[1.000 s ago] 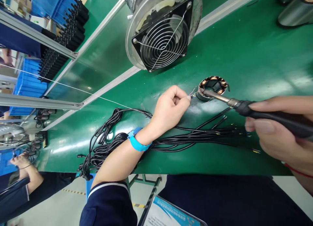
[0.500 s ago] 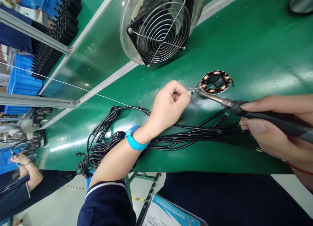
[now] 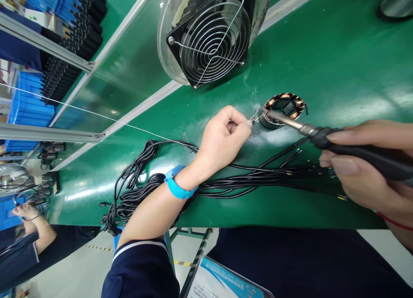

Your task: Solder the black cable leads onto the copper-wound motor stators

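My right hand (image 3: 371,164) is wrapped round the black handle of a soldering iron (image 3: 311,132), whose metal tip points left over the near rim of a motor stator (image 3: 269,122). Copper windings line this ring, which lies on the green bench. Left of it, my left hand (image 3: 224,136) pinches the thin wire ends (image 3: 255,118) of a cable beside the ring. A wisp of smoke rises near them. Below my left hand runs a bundle of black cables (image 3: 232,184), coiled at their left end.
A fan with a wire guard (image 3: 213,53) stands behind my left hand. A metal frame bar (image 3: 145,109) runs along the bench. At far left are blue bins (image 3: 30,104), rows of black parts (image 3: 69,53) and a co-worker's hands (image 3: 27,210).
The soldering iron has shifted slightly right and up, its tip now over the stator's rim rather than at the wires. Smoke is more visible. My left hand has stayed in place.
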`<state>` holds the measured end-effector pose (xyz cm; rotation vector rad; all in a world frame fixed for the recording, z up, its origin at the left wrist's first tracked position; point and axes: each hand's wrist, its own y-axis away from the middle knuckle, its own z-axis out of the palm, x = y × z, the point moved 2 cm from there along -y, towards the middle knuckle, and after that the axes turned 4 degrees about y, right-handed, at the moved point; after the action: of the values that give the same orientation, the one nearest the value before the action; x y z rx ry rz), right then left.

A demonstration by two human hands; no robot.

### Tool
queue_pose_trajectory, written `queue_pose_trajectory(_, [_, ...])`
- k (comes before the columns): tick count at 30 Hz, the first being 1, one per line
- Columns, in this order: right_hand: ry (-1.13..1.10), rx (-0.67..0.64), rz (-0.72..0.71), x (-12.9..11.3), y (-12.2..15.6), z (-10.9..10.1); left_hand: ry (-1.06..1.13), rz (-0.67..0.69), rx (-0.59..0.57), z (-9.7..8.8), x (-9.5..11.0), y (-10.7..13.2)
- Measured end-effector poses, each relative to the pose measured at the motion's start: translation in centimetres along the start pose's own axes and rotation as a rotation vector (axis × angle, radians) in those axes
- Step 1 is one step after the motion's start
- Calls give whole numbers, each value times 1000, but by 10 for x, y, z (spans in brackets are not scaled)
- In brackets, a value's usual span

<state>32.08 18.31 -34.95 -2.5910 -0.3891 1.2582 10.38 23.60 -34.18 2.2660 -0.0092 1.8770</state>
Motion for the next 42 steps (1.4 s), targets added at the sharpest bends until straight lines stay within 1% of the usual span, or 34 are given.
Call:
queue_pose_trajectory(2, [17,-48,-45,-8,-9,-3,-1,-1,-2,0,0,0])
queue_pose_trajectory(5, [111,-80,-147,-18,-24,-5,5,-5,-3,-1,1,0])
queue_pose_trajectory(7, [156,-70,-214,-24,-34,-5,11,-10,1,0,1,-1])
queue_pose_trajectory(10, [195,-58,-197,-29,-46,1,6,-29,19,0,3,-1])
queue_pose_trajectory(12, [206,-57,-210,-28,-51,10,-1,-43,22,0,3,-1])
queue_pose_trajectory(14, [193,-51,-269,-24,-52,19,-1,-48,13,0,3,-1])
queue_pose_trajectory(18, [143,-38,-308,-16,-47,32,10,-52,1,0,3,-1])
queue_pose_trajectory(21, [128,-16,-285,-16,-44,33,26,-83,-2,0,4,-1])
queue_pose_trajectory(24, [188,31,-241,-17,-44,32,63,-135,-30,0,6,-1])
queue_pose_trajectory(27, [225,7,-287,-18,-44,36,121,-153,-83,0,7,1])
queue_pose_trajectory(29, [227,6,-321,-18,-44,39,139,-97,-104,-1,8,2])
queue_pose_trajectory(31, [218,20,-325,-19,-45,39,99,30,-95,-2,8,4])
queue_pose_trajectory(34, [162,35,-300,-22,-45,38,-77,289,-56,-5,8,6])
queue_pose_trajectory(37, [84,48,-253,-25,-45,38,-277,483,-76,-6,8,7])
queue_pose_trajectory(40, [37,38,-167,-24,-45,40,-390,578,-110,-5,8,8])
queue_pose_trajectory(42, [33,41,-154,-22,-46,41,-409,619,-98,-5,8,8])
